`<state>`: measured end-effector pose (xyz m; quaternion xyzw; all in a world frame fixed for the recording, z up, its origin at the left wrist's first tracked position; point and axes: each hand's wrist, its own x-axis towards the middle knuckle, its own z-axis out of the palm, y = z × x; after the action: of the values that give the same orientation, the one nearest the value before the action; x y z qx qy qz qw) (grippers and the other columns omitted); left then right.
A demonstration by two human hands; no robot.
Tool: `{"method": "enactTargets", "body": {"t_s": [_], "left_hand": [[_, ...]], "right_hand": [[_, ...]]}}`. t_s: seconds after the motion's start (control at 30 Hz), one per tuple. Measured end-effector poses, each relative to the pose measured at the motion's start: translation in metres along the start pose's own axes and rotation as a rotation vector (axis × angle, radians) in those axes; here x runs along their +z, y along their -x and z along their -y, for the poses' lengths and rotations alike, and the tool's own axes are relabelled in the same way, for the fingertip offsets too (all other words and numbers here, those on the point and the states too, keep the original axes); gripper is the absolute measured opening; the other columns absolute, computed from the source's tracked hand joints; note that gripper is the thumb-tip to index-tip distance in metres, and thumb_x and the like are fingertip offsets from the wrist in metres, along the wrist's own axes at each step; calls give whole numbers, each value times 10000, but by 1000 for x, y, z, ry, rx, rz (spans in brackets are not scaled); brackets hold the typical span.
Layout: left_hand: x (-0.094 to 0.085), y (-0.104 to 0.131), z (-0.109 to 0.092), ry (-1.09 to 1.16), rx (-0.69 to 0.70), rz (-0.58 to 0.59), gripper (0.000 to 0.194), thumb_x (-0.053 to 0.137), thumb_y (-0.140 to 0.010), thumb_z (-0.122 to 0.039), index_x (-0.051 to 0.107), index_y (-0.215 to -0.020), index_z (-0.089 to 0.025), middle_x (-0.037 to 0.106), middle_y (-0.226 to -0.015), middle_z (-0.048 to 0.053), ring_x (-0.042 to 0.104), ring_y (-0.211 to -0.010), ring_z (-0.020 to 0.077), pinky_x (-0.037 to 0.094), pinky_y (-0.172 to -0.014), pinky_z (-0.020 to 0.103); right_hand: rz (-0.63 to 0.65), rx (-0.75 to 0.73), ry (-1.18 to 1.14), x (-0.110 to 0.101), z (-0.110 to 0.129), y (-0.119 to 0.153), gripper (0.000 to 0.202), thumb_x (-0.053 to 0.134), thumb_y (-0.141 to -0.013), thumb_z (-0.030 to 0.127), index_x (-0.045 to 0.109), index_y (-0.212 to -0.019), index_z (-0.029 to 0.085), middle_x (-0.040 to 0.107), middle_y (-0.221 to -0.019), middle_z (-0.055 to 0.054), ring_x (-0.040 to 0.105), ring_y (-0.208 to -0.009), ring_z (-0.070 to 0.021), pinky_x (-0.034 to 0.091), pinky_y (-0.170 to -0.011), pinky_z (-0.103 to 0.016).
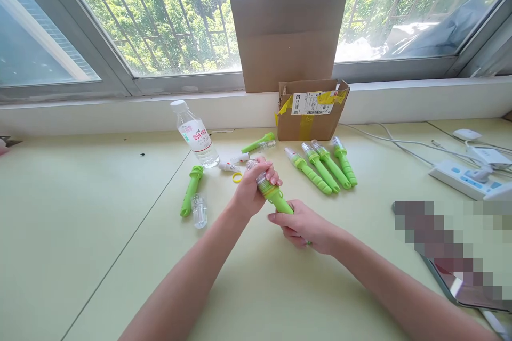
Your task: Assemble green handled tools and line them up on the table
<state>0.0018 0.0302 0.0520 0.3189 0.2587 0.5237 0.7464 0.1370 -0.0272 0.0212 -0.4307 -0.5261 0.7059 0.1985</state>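
A green torch-shaped stick point(277, 201) with a clear ribbed cap is held between both hands, tilted over the table. My left hand point(251, 190) is wrapped round its clear cap end, at the upper left. Around the green handle, lower right, my right hand point(306, 226) is closed. Beyond my left hand lie a yellow ring point(237, 177), a small white tube point(229, 167) and another white tube point(240, 158). To the left, an uncapped green handle point(192, 192) lies near a loose clear cap point(199, 212). Farther back is another green handle point(256, 143) with a clear cap point(267, 145) alongside.
Several capped green sticks point(320, 168) lie in front of a cardboard box point(310, 117). A water bottle point(197, 136) stands at the back left. On the right are a power strip point(466, 180) with cables and a phone point(468, 287), partly blurred out. Windows line the back.
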Motion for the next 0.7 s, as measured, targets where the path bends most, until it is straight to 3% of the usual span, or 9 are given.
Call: {"method": "enactTargets", "body": {"t_s": [0.1,0.2,0.27,0.37,0.47,0.57,0.7], "left_hand": [[3,-2,4,-46,59,-165,307,749,-679,-295,463,-672,-183,477,-582,-54,487,-527,79,449,-583,245],[9,-2,7,-41,126,-334,324,775,-649,-332,494,-704,-180,504,-604,-51,527,-545,90,469,-611,264],[14,0,8,-32,152,-400,347,768,-652,-359,469,-661,-182,479,-562,-59,534,-527,94,471,-605,266],[17,2,7,-57,178,-465,412,725,-686,-400,397,-568,-182,413,-484,-63,495,-458,89,432,-515,248],[16,2,4,-70,170,-484,423,694,-704,-369,363,-522,-180,377,-443,-63,448,-410,79,400,-462,239],[12,2,-1,-60,113,-314,417,690,-695,-313,350,-495,-176,355,-424,-60,420,-401,70,386,-448,225],[7,2,-7,-23,-5,-37,425,697,-684,-294,342,-483,-175,324,-422,-58,380,-396,60,353,-422,211]], "right_hand": [[-337,-151,239,3,-10,-11,290,456,-808,309,230,-650,220,266,-560,59,231,-478,-86,192,-455,-238],[-730,-310,686,-1,-17,-19,218,422,-784,206,264,-634,204,328,-607,24,233,-542,-108,159,-512,-265],[-839,-357,851,-5,-19,-20,202,427,-780,199,280,-641,203,340,-620,16,218,-552,-116,140,-525,-279],[-731,-358,811,-4,-17,-18,296,449,-804,260,247,-596,200,309,-555,28,208,-525,-112,143,-509,-278],[-512,-292,551,2,-13,-15,322,468,-786,257,222,-585,203,262,-530,47,201,-493,-94,150,-472,-263],[-285,-186,243,5,-11,-10,339,500,-761,270,209,-597,218,211,-505,70,182,-449,-76,150,-431,-249],[71,-15,-23,5,-11,-5,301,505,-767,300,271,-590,235,275,-426,89,217,-377,-80,163,-375,-243]]}}
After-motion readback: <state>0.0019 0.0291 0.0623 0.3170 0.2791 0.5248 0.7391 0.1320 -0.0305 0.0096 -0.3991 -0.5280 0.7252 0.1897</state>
